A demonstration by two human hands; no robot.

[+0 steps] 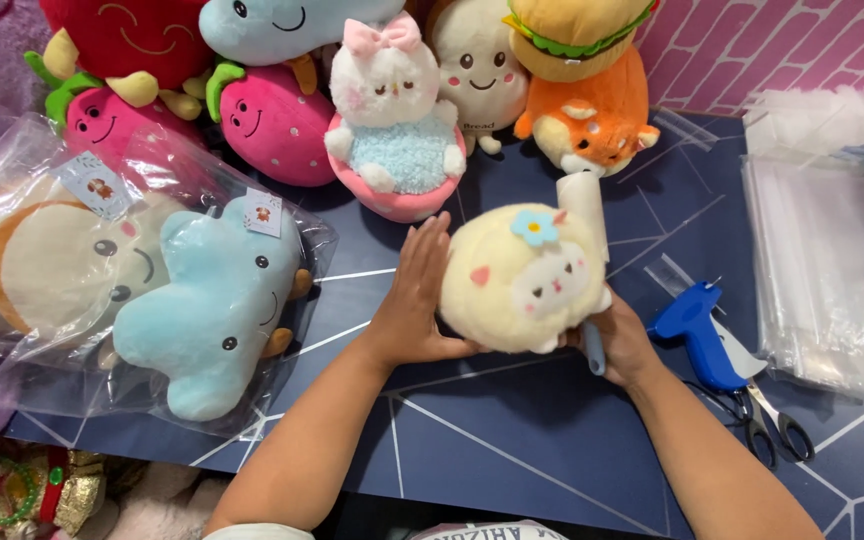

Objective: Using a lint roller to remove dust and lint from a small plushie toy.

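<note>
A round cream plush toy [522, 280] with a blue flower on its head lies on the dark blue table [512, 440]. My left hand [414, 295] rests flat against its left side, fingers together and stretched out. My right hand [620, 340] sits at the toy's lower right and grips the blue-grey handle of a lint roller [586, 222]. The roller's white head stands up behind the toy on its right side, touching the fur.
A blue tagging gun [697, 330] and scissors [767, 425] lie right of my right hand. Clear plastic bags [832, 270] are stacked at the right. Bagged plush toys [212, 310] lie at the left, and several unbagged ones [392, 120] line the back.
</note>
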